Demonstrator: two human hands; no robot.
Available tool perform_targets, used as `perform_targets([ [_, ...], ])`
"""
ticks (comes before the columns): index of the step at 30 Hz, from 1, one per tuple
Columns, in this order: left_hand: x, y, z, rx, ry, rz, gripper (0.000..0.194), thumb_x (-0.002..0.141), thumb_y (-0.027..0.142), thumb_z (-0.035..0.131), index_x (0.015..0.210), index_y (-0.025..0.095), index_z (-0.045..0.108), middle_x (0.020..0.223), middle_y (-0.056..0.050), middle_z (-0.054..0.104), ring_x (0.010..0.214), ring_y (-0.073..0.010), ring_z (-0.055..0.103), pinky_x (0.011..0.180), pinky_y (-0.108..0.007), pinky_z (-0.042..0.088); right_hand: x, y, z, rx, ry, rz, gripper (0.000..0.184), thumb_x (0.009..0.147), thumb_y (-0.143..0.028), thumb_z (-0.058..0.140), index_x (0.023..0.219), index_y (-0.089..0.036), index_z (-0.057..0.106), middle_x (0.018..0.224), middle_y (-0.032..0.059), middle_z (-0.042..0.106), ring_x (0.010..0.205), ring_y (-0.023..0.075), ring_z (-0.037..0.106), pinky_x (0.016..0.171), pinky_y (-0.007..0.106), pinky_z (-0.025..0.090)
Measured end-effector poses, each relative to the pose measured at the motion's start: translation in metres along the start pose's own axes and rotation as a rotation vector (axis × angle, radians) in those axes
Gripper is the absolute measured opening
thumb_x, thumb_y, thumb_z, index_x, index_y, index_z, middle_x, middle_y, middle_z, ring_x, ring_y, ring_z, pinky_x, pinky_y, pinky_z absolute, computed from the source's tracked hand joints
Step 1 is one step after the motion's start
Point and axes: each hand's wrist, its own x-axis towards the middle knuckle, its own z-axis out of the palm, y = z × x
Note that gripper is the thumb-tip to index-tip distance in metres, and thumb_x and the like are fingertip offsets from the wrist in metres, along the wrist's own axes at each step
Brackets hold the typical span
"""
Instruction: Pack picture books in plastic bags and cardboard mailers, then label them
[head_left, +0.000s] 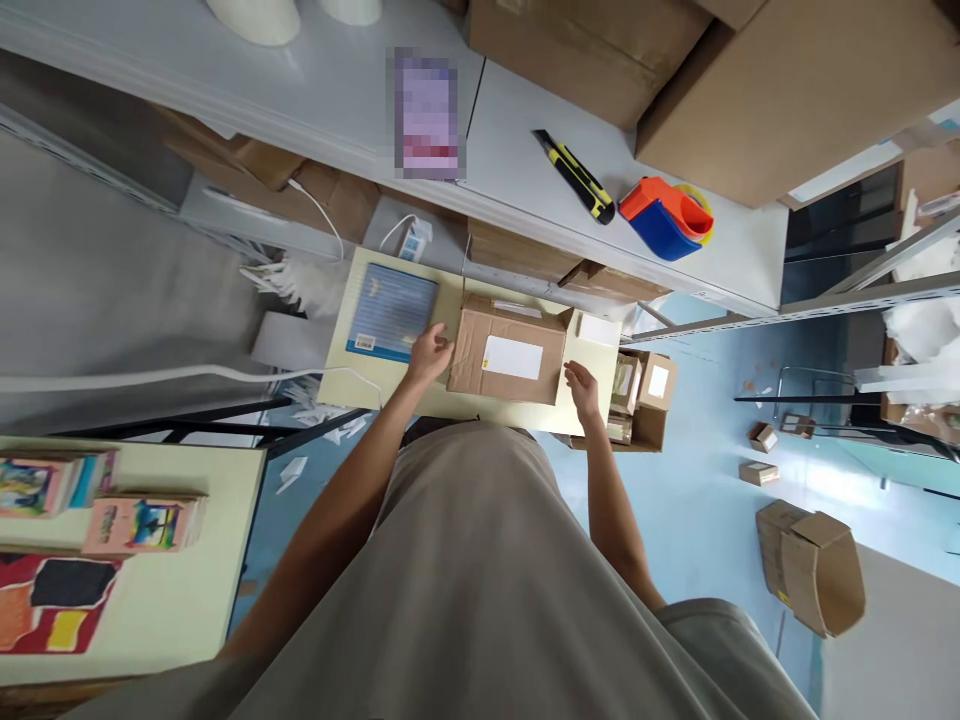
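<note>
A brown cardboard box (469, 345) with a white label (514, 358) on top lies on the small pale yellow table (390, 385) in front of me. At its left side is my left hand (431, 355), open with loosely bent fingers and nothing visible in it. This hand overlaps the lower right corner of a blue book or pad (394, 305) lying flat. My right hand (582, 390) is just off the box's right edge, its fingers slightly curled and apart, holding nothing I can see. Whether either fingertip touches the cardboard is hard to tell.
On the grey shelf (330, 90) beyond lie a yellow-black utility knife (576, 178), an orange-blue tape dispenser (666, 215) and large cartons (757, 95). A white card (598, 329) lies right of the box. An open carton (645, 430) holds small boxes. Books (142, 523) lie on the left table.
</note>
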Motion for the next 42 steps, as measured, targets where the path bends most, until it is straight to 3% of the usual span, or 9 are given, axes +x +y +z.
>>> perform_targets([
  [6, -0.001, 0.035, -0.006, -0.073, -0.021, 0.094, 0.059, 0.085, 0.019, 0.069, 0.144, 0.018, 0.076, 0.138, -0.012, 0.085, 0.108, -0.026, 0.08, 0.106, -0.039, 0.065, 0.009, -0.028, 0.007, 0.057, -0.007, -0.064, 0.079, 0.084, -0.07, 0.082, 0.141, -0.016, 0.078, 0.147, 0.0254, 0.08, 0.131, 0.038, 0.077, 0.112, 0.058, 0.065],
  [11, -0.032, 0.041, -0.029, 0.007, 0.129, 0.262, 0.062, 0.088, 0.021, 0.072, 0.15, 0.019, 0.073, 0.147, -0.012, 0.08, 0.115, -0.029, 0.077, 0.11, -0.043, 0.063, -0.02, -0.044, -0.008, 0.041, 0.016, -0.215, 0.079, 0.095, -0.066, 0.075, 0.156, -0.017, 0.071, 0.15, 0.0229, 0.079, 0.125, 0.0331, 0.077, 0.104, 0.053, 0.068],
  [15, -0.05, 0.04, -0.026, -0.035, 0.129, 0.244, 0.064, 0.09, 0.02, 0.071, 0.154, 0.024, 0.07, 0.152, -0.01, 0.077, 0.113, -0.0268, 0.079, 0.105, -0.041, 0.065, -0.034, -0.046, -0.009, 0.023, 0.004, -0.259, 0.07, 0.1, -0.061, 0.067, 0.156, -0.02, 0.069, 0.157, 0.0213, 0.074, 0.121, 0.03, 0.076, 0.098, 0.048, 0.068],
  [23, -0.066, 0.002, 0.005, -0.194, -0.043, 0.025, 0.09, 0.081, 0.02, 0.084, 0.166, 0.018, 0.056, 0.15, -0.017, 0.078, 0.125, -0.0311, 0.081, 0.114, -0.048, 0.065, -0.043, -0.007, 0.021, -0.021, -0.04, 0.026, 0.066, 0.088, -0.065, 0.074, 0.137, -0.02, 0.073, 0.159, 0.0229, 0.071, 0.133, 0.0356, 0.075, 0.102, 0.048, 0.066],
  [27, -0.062, -0.02, -0.006, -0.225, 0.014, 0.051, 0.091, 0.082, 0.017, 0.076, 0.17, 0.023, 0.053, 0.165, -0.018, 0.069, 0.137, -0.0328, 0.076, 0.117, -0.052, 0.064, -0.053, 0.007, 0.029, -0.037, -0.074, 0.251, 0.068, 0.082, -0.06, 0.085, 0.135, -0.018, 0.074, 0.159, 0.0267, 0.071, 0.134, 0.0374, 0.077, 0.103, 0.049, 0.067],
  [30, -0.055, -0.034, -0.023, -0.179, 0.065, 0.032, 0.089, 0.082, 0.014, 0.07, 0.169, 0.026, 0.056, 0.167, -0.015, 0.068, 0.145, -0.0322, 0.071, 0.119, -0.049, 0.063, -0.061, 0.008, 0.044, -0.063, -0.19, 0.251, 0.065, 0.08, -0.057, 0.092, 0.131, -0.019, 0.078, 0.149, 0.0238, 0.079, 0.129, 0.0363, 0.08, 0.104, 0.051, 0.068],
  [35, -0.033, -0.063, -0.057, -0.086, 0.167, -0.048, 0.078, 0.088, 0.02, 0.069, 0.166, 0.02, 0.059, 0.169, -0.02, 0.063, 0.155, -0.0372, 0.063, 0.126, -0.053, 0.058, -0.07, -0.007, 0.11, -0.061, -0.443, 0.107, 0.056, 0.081, -0.056, 0.096, 0.123, -0.022, 0.083, 0.133, 0.0182, 0.086, 0.118, 0.0328, 0.084, 0.106, 0.052, 0.068],
  [39, 0.002, -0.09, -0.086, 0.007, 0.204, -0.061, 0.075, 0.09, 0.026, 0.074, 0.162, 0.011, 0.058, 0.175, -0.028, 0.054, 0.169, -0.0454, 0.047, 0.142, -0.061, 0.038, -0.068, -0.028, 0.2, -0.017, -0.616, 0.031, 0.054, 0.083, -0.055, 0.096, 0.125, -0.025, 0.082, 0.134, 0.016, 0.085, 0.121, 0.033, 0.082, 0.104, 0.052, 0.069],
  [42, 0.031, -0.107, -0.101, 0.039, 0.182, -0.041, 0.079, 0.089, 0.03, 0.077, 0.163, 0.01, 0.056, 0.181, -0.028, 0.047, 0.174, -0.0462, 0.038, 0.146, -0.061, 0.026, -0.049, -0.045, 0.272, -0.046, -0.588, 0.025, 0.06, 0.085, -0.056, 0.095, 0.134, -0.026, 0.078, 0.148, 0.0163, 0.078, 0.133, 0.035, 0.077, 0.107, 0.051, 0.068],
])
